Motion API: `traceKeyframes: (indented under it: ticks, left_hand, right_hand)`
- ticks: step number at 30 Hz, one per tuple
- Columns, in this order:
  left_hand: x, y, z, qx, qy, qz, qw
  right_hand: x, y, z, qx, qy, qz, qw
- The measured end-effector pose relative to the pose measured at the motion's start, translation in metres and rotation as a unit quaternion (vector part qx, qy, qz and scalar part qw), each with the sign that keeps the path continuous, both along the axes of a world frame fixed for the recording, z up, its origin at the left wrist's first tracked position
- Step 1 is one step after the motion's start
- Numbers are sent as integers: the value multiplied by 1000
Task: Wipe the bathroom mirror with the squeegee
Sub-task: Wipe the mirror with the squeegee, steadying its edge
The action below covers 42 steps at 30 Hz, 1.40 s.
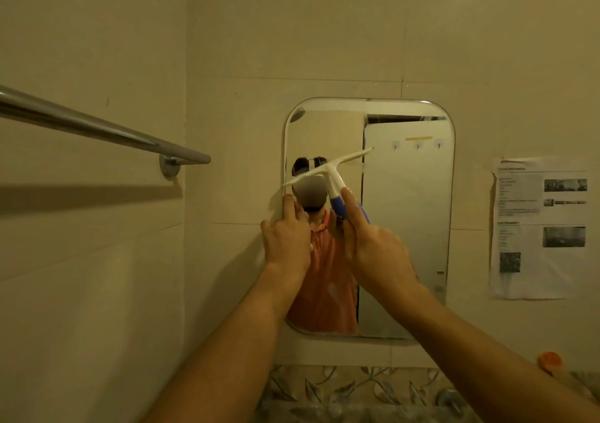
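A rounded rectangular mirror point(409, 214) hangs on the beige tiled wall. The squeegee point(331, 171) has a white blade and a white and blue handle. Its blade lies tilted across the mirror's upper left part, the left end low near the mirror's left edge, the right end higher. My right hand point(373, 244) grips the handle, index finger stretched along it. My left hand point(287, 234) is pressed on the mirror's left edge, thumb on the wall side and fingers on the glass. The mirror reflects a person in an orange shirt and a white door.
A chrome towel bar point(97, 127) juts out from the left wall at head height. A printed paper sheet point(539, 227) is stuck to the wall right of the mirror. Below runs a leaf-patterned tile band point(341, 390), with an orange object point(549, 360) at lower right.
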<state>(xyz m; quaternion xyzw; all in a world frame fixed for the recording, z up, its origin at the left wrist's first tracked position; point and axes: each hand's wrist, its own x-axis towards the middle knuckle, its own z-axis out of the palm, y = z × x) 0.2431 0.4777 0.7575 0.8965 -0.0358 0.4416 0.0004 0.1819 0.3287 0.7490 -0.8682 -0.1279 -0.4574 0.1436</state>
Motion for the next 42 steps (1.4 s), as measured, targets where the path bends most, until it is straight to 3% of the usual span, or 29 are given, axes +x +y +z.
traceKeyframes:
  ticks: [4,10,21,27,33,42]
  left_hand:
    - [1,2,2,10,-4,5,1000]
    - [3,4,-1,17,-17,-4,1000]
    - [7,3,-16,-13,-23,-35,999]
    - [11,0,-15,6,-39,-38,998]
    - [18,0,-19,-10,-66,-33,997]
    - [15,3,-17,10,-48,-34,998]
  right_hand:
    - [-4,12,49,28,3,35,999]
    - [2,42,107,-22,-63,-23,998]
    - [-12,15,20,-4,14,-68,998]
    - [-19,25,75,20,4,-3,1000]
    - [-16,34,127,4,-9,-49,999]
    - [-32,21,74,8,50,-80,996]
